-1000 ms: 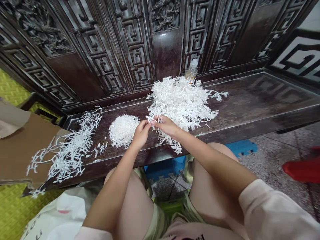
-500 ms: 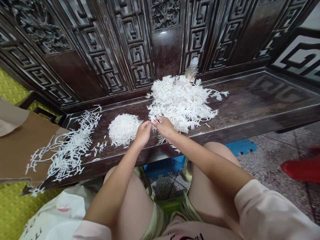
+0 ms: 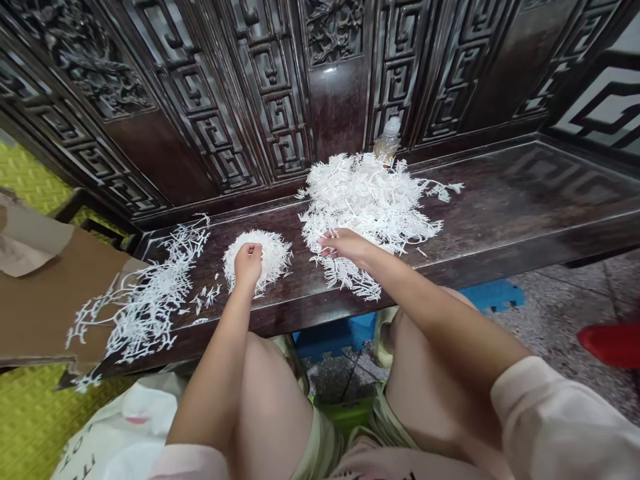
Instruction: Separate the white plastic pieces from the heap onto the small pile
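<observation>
My left hand (image 3: 249,265) is over the round heap of small white pieces (image 3: 270,259), its fingers pinched together. Whatever sits in that pinch is too small to make out. My right hand (image 3: 345,245) is closed on a white branched plastic piece (image 3: 326,238), at the lower left edge of a large pile of white branched pieces (image 3: 365,190). More of those branches lie just below the right hand and partly merge with the pile.
The dark wooden bench (image 3: 490,193) has a carved back. To the left lie thin bare white branches (image 3: 145,307), partly over cardboard (image 3: 50,293), with loose bits (image 3: 204,299) nearby. A small clear bottle (image 3: 388,139) stands behind the large pile. A white bag (image 3: 125,427) sits at lower left.
My hands were together between the two piles. Now they are apart: the left has moved left onto the small heap, while the right stays by the large pile.
</observation>
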A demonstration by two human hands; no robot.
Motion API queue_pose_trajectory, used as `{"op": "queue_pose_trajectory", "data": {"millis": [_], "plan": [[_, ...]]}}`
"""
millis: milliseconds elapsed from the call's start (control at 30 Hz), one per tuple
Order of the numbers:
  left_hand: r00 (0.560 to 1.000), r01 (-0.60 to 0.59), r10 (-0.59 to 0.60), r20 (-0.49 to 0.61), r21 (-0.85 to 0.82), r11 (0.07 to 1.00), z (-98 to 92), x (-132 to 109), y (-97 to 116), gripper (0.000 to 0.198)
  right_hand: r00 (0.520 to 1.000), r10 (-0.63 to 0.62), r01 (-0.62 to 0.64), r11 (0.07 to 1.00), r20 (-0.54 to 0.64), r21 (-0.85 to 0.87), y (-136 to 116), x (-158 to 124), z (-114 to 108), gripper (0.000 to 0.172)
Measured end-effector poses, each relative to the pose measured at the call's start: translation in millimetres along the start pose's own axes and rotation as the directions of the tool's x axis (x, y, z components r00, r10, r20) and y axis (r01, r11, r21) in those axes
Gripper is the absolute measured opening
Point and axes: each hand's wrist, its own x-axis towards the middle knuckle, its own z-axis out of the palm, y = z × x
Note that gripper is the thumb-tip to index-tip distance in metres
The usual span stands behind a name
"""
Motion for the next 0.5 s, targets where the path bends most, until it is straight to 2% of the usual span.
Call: {"op": "queue_pose_trajectory", "data": {"millis": [100,167,267,333,367,433,500], "plan": [[0.993,0.113,-0.113,-0.02,-0.004,0.994,-2.2,11,-18,0.021,0.996,-0.016,0.015,1.0,0.084,0.007,1,-2,10,0.011],[0.987,0.16,-0.159,-0.035,0.018,0.987,-2.2,11,-23,0.031,0.992,-0.018,0.017,1.0,0.122,0.011,1,-3,11,0.011],[0.992,0.127,-0.126,-0.014,0.091,0.988,1.9,4,-15,0.04,0.991,-0.006,0.003,1.0,0.132,0.019,1,-5,12,0.01],[0.991,0.007,-0.019,0.13,0.087,0.996,8.5,-6,-2,0.033,0.993,-0.009,0.005,1.0,0.114,0.029,2,-6,13,0.012],[0.971,-0.061,0.047,0.233,0.053,0.997,12.8,-13,6,0.03,0.994,-0.013,0.01,0.999,0.107,0.035,2,-6,13,0.013],[0.891,-0.163,0.165,0.424,-0.04,0.986,21.9,-27,21,0.028,0.994,-0.028,0.024,0.999,0.11,0.039,3,-5,15,0.015],[0.829,-0.217,0.236,0.507,-0.096,0.971,29.6,-39,33,0.028,0.992,-0.043,0.04,0.999,0.118,0.028,4,-4,16,0.014]]}}
